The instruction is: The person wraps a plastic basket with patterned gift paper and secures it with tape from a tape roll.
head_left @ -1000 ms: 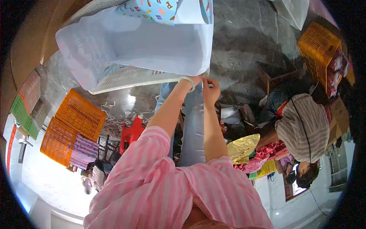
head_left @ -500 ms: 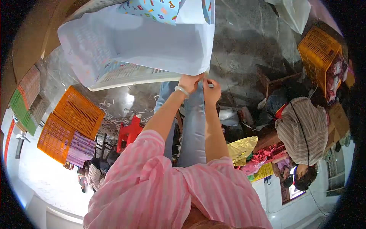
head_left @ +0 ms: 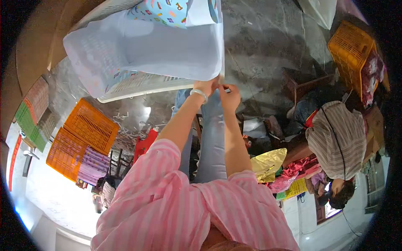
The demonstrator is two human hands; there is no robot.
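Observation:
A white plastic basket (head_left: pixel 146 87) lined with white cloth (head_left: pixel 171 50) stands at the top of the view. Blue patterned cloth (head_left: pixel 161 12) lies at its far side. My left hand (head_left: pixel 206 87), with a white bracelet at the wrist, is closed on the cloth at the basket's near right corner. My right hand (head_left: pixel 229 97) is just right of it, thumb and fingers pinched together close to the left fingertips. Whatever lies between the right fingers is too small to make out.
Orange crates (head_left: pixel 91 125) stand at the left, near a red stool (head_left: pixel 145 144). At the right are a person in a striped top (head_left: pixel 338 140), an orange crate (head_left: pixel 351 50) and yellow wrapping (head_left: pixel 268 165). Brown cardboard (head_left: pixel 33 46) edges the upper left.
The basket's right corner and both hands have shifted slightly left in view. My right hand has come closer to my left. The surroundings have shifted slightly with the camera.

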